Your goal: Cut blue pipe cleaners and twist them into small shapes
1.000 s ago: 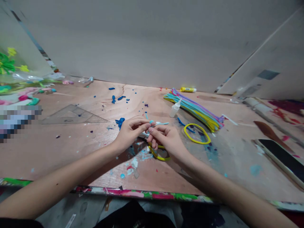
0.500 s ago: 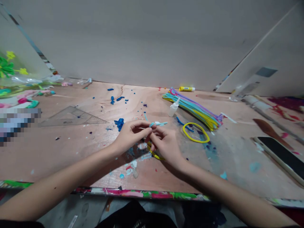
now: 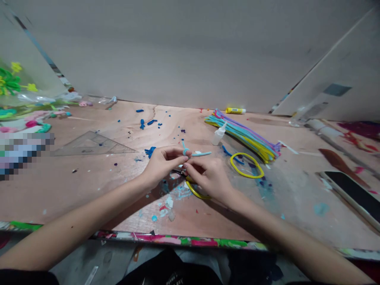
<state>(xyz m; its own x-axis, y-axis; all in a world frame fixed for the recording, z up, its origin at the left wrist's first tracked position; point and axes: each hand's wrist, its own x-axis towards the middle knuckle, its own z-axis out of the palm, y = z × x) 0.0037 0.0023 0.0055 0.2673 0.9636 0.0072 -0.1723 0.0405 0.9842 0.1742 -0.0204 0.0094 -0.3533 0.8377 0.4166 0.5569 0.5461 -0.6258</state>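
In the head view, my left hand (image 3: 163,161) pinches a light-blue pipe cleaner (image 3: 202,153) between thumb and forefinger. It is bent into a small loop at the fingertips; one end stands up and the other stretches right. My right hand (image 3: 210,176) meets the left from the right, fingers closed at the left fingertips. Whatever its pinch holds is hidden. Under the right hand lies a curved yellow piece (image 3: 194,193), partly covered, with a dark thin object beside it. To the right rests a yellow pipe-cleaner ring (image 3: 247,176).
A bundle of coloured pipe cleaners (image 3: 246,136) lies behind a small white nozzle bottle (image 3: 219,135). A glue stick (image 3: 235,111) is by the back panel. At left is a clear set square (image 3: 95,144); at right, a phone (image 3: 354,194). Blue scraps dot the table.
The light-blue loop now shows more plainly above my fingertips, with an end upright. My right hand has shifted slightly down from the loop. The view has moved a little.
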